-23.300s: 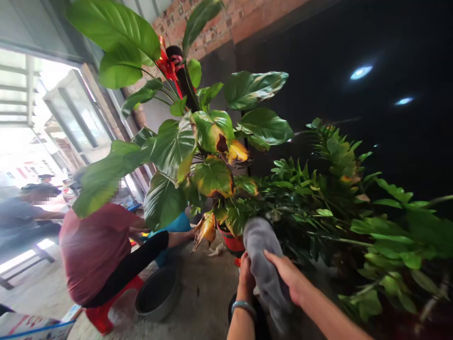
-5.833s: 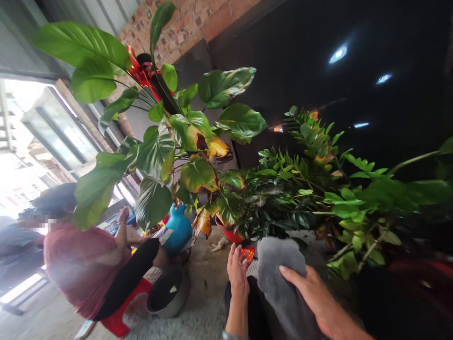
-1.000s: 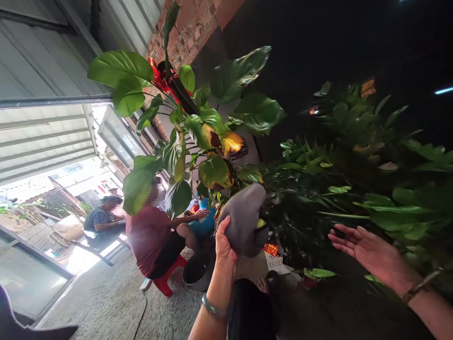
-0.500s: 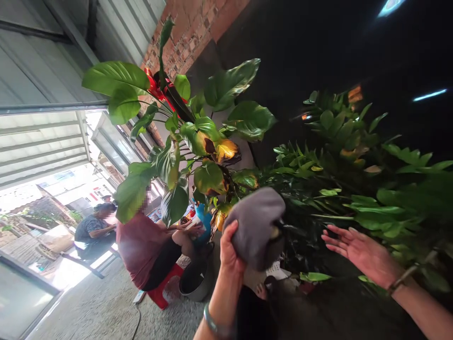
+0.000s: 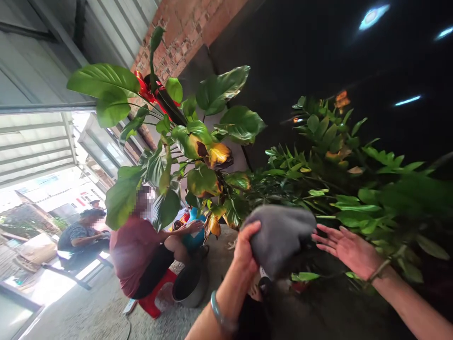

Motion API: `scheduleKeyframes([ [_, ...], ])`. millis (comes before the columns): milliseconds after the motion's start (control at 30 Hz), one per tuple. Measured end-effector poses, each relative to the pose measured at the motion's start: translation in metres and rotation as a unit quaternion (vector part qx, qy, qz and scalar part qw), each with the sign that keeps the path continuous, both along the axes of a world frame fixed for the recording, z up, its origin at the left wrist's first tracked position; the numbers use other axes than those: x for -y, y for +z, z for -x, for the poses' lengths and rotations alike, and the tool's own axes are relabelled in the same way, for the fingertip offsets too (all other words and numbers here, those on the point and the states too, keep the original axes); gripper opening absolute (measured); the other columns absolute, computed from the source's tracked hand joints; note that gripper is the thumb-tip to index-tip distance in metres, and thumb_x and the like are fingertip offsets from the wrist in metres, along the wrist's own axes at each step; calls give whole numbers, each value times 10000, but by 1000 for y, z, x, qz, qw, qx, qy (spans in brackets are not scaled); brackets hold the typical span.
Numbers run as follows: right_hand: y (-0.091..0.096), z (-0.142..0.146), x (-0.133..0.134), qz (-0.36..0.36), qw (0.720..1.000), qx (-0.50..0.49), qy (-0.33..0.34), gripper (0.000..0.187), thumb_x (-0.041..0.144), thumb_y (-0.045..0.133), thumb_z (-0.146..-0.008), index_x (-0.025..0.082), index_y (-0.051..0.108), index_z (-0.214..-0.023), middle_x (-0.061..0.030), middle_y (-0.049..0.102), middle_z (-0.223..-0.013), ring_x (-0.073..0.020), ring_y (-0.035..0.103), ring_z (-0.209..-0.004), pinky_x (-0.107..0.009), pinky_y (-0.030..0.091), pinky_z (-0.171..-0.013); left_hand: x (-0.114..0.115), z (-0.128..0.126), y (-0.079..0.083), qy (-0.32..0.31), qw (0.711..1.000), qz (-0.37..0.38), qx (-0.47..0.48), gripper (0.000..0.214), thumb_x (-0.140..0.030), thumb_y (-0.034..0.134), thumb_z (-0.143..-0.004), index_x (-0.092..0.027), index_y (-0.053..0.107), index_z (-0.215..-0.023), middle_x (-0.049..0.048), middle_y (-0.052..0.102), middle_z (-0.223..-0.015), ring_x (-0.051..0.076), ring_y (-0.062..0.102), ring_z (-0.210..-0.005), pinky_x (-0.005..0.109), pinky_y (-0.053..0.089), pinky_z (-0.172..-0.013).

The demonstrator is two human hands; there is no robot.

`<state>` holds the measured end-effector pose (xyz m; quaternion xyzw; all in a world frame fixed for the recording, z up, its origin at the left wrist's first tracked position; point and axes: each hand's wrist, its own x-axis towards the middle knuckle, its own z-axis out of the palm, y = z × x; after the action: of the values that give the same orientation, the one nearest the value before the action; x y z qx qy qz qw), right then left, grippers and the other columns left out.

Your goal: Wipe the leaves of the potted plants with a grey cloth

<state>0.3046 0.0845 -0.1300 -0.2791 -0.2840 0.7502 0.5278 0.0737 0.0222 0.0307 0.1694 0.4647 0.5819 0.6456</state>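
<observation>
A bunched grey cloth (image 5: pixel 281 236), rounded at the top, is held up in front of me; I cannot make out whether it is a cap. Its left edge is gripped by my left hand (image 5: pixel 247 248), with a bangle on that wrist. My right hand (image 5: pixel 350 250) is just right of the cloth, palm up and fingers stretched out, with nothing in it. Whether its fingertips touch the cloth's edge I cannot tell. Green leaves (image 5: pixel 306 277) show below and behind the hands.
A large potted plant (image 5: pixel 201 182) with yellowing leaves stands ahead, and a bushy plant (image 5: pixel 354 198) fills the right. To the left, a person in a red shirt (image 5: pixel 132 250) sits on a red stool (image 5: pixel 152 302) beside a dark bucket (image 5: pixel 189 285). Another seated person (image 5: pixel 85 236) is farther off.
The cloth and my left hand have moved right, closer to my right hand. The cloth has turned, and its dark opening is less visible. My view has shifted slightly right.
</observation>
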Motion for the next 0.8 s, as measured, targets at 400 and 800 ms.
scheduleKeyframes([
  [400, 1, -3, 0, 16, 1000, -7, -15, 423, 589, 600, -707, 244, 778, -877, -149, 754, -1092, -381, 553, -1238, -545, 375, -1077, 2, -18, -22, -83, 989, 91, -81, 84, -116, 676, -610, -121, 674, -693, 48, 666, -550, 165, 604, -498, 287, 512, -593],
  [800, -4, -1, -2, 21, 999, -4, -39, 396, 566, 553, -765, 252, 774, -862, -128, 757, -1095, -368, 609, -1172, -529, 475, -993, -18, -21, -32, -72, 992, 74, -72, 56, -166, 671, -697, -118, 699, -704, 78, 698, -595, 218, 681, -619, 349, 543, -753],
])
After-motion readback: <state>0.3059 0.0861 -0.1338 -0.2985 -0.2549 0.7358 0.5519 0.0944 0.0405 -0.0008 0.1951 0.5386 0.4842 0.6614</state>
